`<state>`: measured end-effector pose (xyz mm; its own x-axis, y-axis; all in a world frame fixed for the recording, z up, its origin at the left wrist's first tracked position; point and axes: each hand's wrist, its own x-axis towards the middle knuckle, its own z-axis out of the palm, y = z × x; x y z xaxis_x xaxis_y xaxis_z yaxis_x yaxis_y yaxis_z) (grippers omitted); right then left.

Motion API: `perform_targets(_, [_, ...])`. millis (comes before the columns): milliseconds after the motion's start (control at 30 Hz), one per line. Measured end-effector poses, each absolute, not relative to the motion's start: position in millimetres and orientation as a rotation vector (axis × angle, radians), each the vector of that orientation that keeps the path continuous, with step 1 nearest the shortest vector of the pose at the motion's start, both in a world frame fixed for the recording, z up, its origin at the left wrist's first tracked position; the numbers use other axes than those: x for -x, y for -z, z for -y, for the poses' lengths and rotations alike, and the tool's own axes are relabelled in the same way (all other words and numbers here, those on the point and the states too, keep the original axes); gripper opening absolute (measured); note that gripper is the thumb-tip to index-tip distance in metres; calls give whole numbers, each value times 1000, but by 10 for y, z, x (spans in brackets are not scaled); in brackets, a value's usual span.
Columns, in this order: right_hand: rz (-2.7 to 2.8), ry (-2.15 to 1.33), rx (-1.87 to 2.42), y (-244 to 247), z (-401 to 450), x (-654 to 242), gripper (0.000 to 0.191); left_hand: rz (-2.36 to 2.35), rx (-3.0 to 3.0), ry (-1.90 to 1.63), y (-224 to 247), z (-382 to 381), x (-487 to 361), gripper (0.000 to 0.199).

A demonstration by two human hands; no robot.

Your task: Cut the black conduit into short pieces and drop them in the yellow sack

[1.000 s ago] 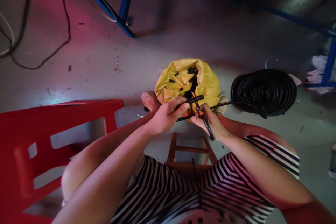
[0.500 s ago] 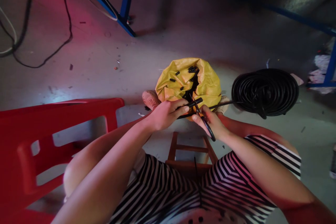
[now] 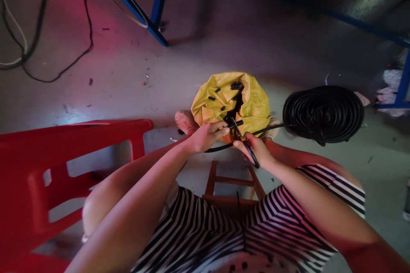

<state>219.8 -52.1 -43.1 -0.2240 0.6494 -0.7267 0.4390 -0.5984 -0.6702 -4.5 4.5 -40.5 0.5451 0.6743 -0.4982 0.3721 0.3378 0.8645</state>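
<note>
My left hand [image 3: 209,135] is closed around a black tube [image 3: 238,123], whose short free end points right past the fingers. With my right hand [image 3: 258,148] I grip scissors [image 3: 251,156] with dark handles. Their blades cross the tube just beyond my left fingertips; whether they have cut into it I cannot tell. Below both hands lies an open yellow sack [image 3: 256,100], with several short black tube pieces [image 3: 218,90] on its folds. From the right, the tube runs under my hands from a large black coil [image 3: 323,113].
A red plastic stool [image 3: 80,136] stands at the left and a small wooden stool [image 3: 233,181] between my legs. Blue metal frame legs [image 3: 160,0] rise at the top. Dark cables [image 3: 91,30] and small scraps lie on the floor.
Both hands have shifted slightly left, with the tube and scissors. The length of tube under my left hand now bows lower. The whole view has also moved a little.
</note>
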Motion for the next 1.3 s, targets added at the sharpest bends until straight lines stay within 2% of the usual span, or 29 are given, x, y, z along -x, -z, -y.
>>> perform_targets(300, [1123,-2099,1827,458,512,-2155,58,-1089,-1013,-240,623,60,32,32])
perform_targets(967, [1044,-2232,1754,540,527,-2159,57,-1123,-893,-131,667,90,54,31])
perform_targets(1300, [1081,-2201,1794,506,521,-2171,57,-1083,-893,-112,636,56,73,37])
